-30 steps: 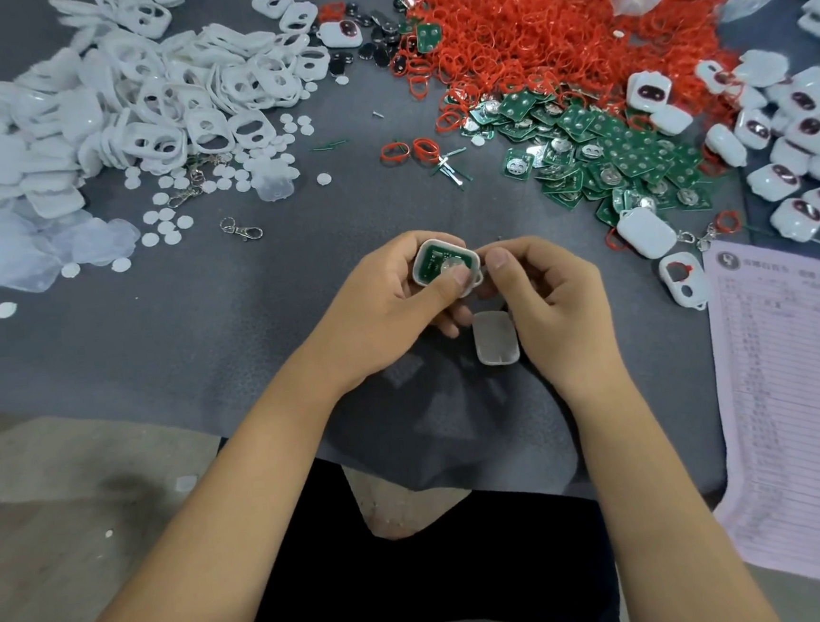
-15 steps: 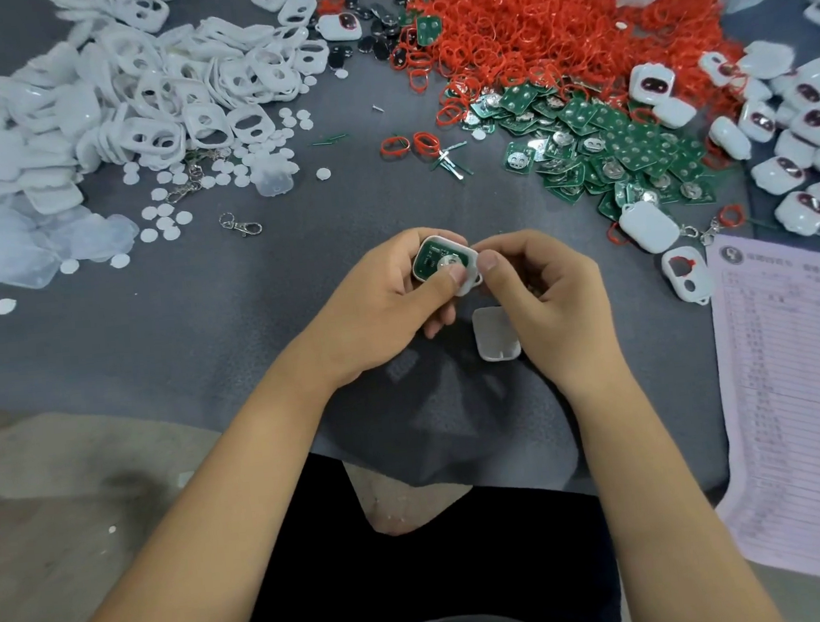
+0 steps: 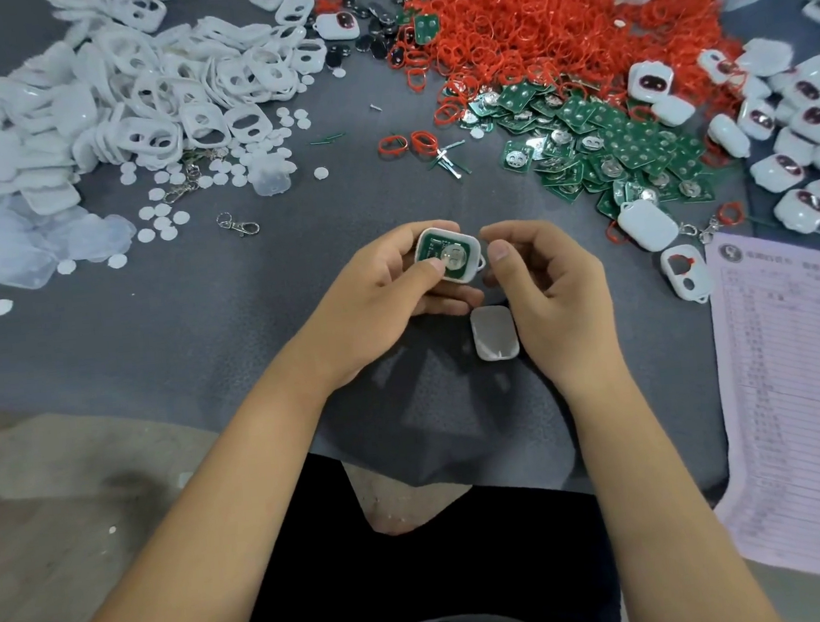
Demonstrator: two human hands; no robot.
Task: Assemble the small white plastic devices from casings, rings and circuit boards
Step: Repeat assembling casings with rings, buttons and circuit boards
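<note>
My left hand (image 3: 377, 294) grips a white casing half (image 3: 448, 255) with a green circuit board and a silver coin cell seated inside, its open side facing up. My right hand (image 3: 552, 293) hovers just right of it, fingers loosely curled and holding nothing, its thumb a short gap from the casing. A plain white casing cover (image 3: 494, 333) lies on the grey cloth (image 3: 300, 320) below the hands. Loose green circuit boards (image 3: 617, 153) lie at the upper right, beneath a big heap of red rings (image 3: 537, 27).
White casing fronts (image 3: 171, 93) and small white discs (image 3: 217, 174) cover the upper left. Finished white devices (image 3: 798, 128) pile at the right edge. A printed paper sheet (image 3: 802, 400) lies at the right. A metal key clasp (image 3: 239, 225) lies left of the hands.
My right hand has let go of the casing and drawn slightly to the right. My left hand keeps the casing, now tilted more openly upward.
</note>
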